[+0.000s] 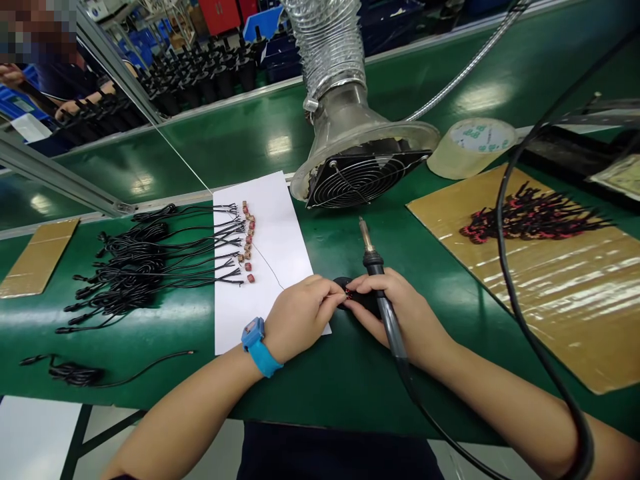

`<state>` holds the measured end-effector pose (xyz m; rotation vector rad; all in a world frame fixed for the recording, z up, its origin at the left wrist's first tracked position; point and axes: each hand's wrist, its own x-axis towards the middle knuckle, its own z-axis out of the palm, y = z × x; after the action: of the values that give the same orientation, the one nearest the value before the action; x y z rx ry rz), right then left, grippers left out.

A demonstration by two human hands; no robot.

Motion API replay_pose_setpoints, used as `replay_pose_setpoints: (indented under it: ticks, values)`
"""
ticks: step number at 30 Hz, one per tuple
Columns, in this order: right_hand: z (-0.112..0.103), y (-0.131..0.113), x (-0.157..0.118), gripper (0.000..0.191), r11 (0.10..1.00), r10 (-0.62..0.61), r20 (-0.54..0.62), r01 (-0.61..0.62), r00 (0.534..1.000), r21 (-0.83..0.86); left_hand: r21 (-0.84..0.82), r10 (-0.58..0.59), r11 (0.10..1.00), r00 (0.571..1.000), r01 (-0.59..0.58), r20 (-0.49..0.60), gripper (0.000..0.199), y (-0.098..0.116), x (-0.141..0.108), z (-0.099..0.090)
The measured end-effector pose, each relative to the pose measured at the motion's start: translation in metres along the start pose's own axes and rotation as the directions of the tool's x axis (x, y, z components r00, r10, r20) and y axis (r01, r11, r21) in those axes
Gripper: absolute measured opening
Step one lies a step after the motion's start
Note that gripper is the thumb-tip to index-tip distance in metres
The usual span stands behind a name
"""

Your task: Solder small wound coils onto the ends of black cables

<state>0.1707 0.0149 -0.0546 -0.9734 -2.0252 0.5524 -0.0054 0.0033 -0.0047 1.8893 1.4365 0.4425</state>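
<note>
My left hand [300, 313], with a blue wrist strap [263, 353], pinches a thin wire [270, 268] that trails back over the white paper [235, 333]. My right hand [405, 313] grips a soldering iron [387, 317], its tip [364, 230] pointing away from me. The right thumb and forefinger also pinch a small part with red and black bits [349, 291], right by the left fingertips; its kind is too small to tell. Beneath the fingers lies a round black object [344, 283], partly hidden. Black cables [135, 260] reach onto the paper, their split ends beside several small copper-red parts [249, 247].
A fume extractor hood [370, 153] hangs beyond the iron. Black-and-red wire pieces [535, 217] lie on cardboard [565, 300] at right, near a tape roll [473, 147]. A single coiled cable [75, 372] is front left. The iron's cord [515, 293] loops at right. Another person [65, 73] is back left.
</note>
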Motion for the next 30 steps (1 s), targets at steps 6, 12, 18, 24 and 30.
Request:
replay_pose_setpoints:
  ticks: [6, 12, 18, 24, 30]
  values:
    - [-0.003, -0.003, 0.004, 0.025, 0.993, -0.021, -0.099, 0.033, 0.995, 0.114, 0.037, -0.021, 0.999, 0.998, 0.023, -0.051, 0.021, -0.002, -0.003, -0.001]
    - [-0.001, -0.002, 0.003, 0.029, 0.983, -0.029, -0.121, 0.05, 0.992, 0.178, -0.002, -0.12, 0.993, 0.982, 0.121, -0.146, 0.027, -0.001, 0.001, -0.008]
    - [-0.001, -0.003, 0.005, 0.026, 0.987, -0.065, -0.115, 0.081, 0.991, 0.138, -0.053, -0.185, 0.982, 0.981, 0.182, -0.052, 0.036, 0.005, 0.014, -0.015]
    - [-0.004, -0.003, 0.008, 0.02, 0.98, -0.191, -0.09, 0.195, 0.978, 0.044, -0.12, -0.252, 0.958, 0.965, 0.26, 0.076, 0.035, 0.006, 0.023, -0.017]
    - [-0.01, -0.002, 0.0, 0.02, 0.939, -0.304, -0.007, 0.299, 0.953, -0.17, -0.171, -0.261, 0.949, 0.964, 0.267, 0.053, 0.028, 0.001, 0.021, -0.013]
